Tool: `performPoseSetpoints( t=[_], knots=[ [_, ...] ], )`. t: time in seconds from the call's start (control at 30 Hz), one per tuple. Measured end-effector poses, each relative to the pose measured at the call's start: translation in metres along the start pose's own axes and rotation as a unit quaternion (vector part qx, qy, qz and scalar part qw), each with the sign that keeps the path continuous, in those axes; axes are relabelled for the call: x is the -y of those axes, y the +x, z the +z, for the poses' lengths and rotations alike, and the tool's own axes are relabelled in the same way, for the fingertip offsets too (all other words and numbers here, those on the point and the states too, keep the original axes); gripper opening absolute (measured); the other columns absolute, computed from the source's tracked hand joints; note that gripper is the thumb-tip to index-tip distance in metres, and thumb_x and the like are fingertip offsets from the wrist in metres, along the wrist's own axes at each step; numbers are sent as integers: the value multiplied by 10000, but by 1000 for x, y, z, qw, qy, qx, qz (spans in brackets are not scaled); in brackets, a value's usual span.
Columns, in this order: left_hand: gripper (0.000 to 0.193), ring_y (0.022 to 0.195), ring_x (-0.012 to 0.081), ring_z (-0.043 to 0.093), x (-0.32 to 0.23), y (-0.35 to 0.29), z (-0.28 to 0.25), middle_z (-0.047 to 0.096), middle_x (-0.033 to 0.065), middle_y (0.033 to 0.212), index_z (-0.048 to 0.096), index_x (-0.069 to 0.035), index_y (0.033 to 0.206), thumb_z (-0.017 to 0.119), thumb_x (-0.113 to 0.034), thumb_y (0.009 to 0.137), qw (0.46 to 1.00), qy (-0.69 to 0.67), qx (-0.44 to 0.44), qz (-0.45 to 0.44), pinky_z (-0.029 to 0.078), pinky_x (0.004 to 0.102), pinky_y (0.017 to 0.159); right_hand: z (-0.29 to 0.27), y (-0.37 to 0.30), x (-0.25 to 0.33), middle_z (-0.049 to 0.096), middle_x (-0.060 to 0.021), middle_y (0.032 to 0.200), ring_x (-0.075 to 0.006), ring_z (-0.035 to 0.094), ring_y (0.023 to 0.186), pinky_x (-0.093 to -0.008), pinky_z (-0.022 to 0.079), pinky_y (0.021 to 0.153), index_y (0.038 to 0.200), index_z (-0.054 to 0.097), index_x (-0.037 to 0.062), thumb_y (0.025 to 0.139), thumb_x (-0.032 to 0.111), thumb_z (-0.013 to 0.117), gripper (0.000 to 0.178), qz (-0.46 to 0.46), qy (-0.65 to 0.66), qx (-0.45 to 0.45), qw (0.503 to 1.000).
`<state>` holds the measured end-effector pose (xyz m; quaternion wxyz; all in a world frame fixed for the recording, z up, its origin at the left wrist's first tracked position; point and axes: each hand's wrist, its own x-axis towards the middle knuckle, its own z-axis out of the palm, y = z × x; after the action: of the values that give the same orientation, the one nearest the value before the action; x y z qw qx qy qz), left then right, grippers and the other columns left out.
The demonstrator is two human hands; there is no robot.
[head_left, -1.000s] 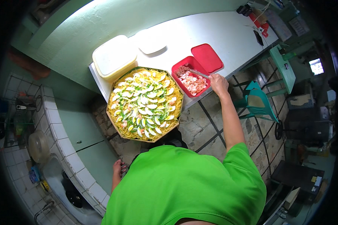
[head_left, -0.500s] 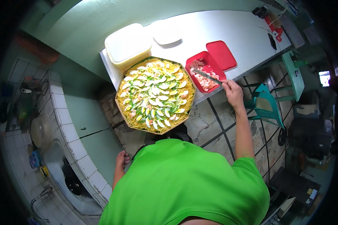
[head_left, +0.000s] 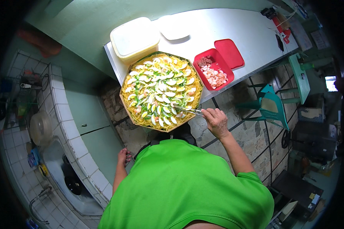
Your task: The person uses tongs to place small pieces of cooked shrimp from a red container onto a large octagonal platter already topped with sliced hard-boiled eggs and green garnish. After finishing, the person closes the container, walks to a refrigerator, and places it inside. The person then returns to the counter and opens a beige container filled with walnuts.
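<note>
To the left of the right hand point(head_left: 216, 122), the metal tongs point(head_left: 193, 111) take up the gap to the octagonal noodle tray point(head_left: 126, 109), whose raised rim bars a low sideways pass; room lies above the egg slices. Ahead of that hand, the red container point(head_left: 221, 63) stands in the way, its lid point(head_left: 229, 53) just beyond. Farther ahead and rightward, the white tabletop point(head_left: 254, 32) offers a wide passage. Rightward there is room over the tiled floor point(head_left: 252, 133) up to the teal chair point(head_left: 281, 112). Left of the left hand point(head_left: 124, 157), the green cabinet door point(head_left: 95, 147) limits movement.
</note>
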<state>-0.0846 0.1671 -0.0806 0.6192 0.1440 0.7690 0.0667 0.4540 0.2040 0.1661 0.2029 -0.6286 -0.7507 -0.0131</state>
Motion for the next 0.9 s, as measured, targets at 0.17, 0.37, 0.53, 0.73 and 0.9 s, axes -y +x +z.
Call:
performPoseSetpoints(
  t=[0.17, 0.37, 0.53, 0.73, 0.9],
  knots=[
    [323, 788, 169, 629, 4, 1, 1, 633, 9, 1051, 523, -220, 1263, 501, -396, 993, 1000, -8, 5, -3, 487, 331, 602, -5, -1, -11, 649, -66, 917, -265, 623, 797, -371, 474, 657, 1059, 674, 81, 826, 127, 688, 238, 64, 92, 30, 993],
    [350, 828, 185, 626, -1, -5, 9, 628, 17, 1068, 502, -221, 1306, 486, -393, 1001, 999, 16, 14, 37, 493, 351, 618, -26, 25, -96, 618, -144, 871, -322, 626, 792, -385, 491, 686, 1066, 662, 27, 935, 135, 609, 178, 218, 58, -113, 968],
    [366, 858, 210, 627, -15, -10, 8, 626, 28, 1091, 495, -219, 1320, 483, -398, 1001, 999, 23, 17, 43, 498, 377, 669, -14, 53, -162, 656, -137, 1005, -377, 634, 936, -481, 500, 797, 1005, 680, 95, 979, 295, 476, 287, 350, -65, 26, 934],
    [370, 885, 222, 631, -22, -18, 4, 634, 30, 1101, 507, -219, 1317, 494, -399, 995, 997, 22, 15, 71, 502, 390, 691, 6, 81, -174, 669, -139, 1036, -393, 632, 961, -496, 496, 824, 951, 678, 78, 956, 313, 485, 305, 347, -51, 98, 931],
    [370, 881, 208, 635, -16, -22, 8, 639, 29, 1098, 510, -214, 1315, 500, -397, 994, 999, 19, 0, 49, 500, 366, 669, -4, 77, -169, 679, -138, 1002, -366, 649, 935, -467, 505, 806, 977, 696, 75, 944, 305, 530, 284, 331, -35, 30, 942]
  ],
)
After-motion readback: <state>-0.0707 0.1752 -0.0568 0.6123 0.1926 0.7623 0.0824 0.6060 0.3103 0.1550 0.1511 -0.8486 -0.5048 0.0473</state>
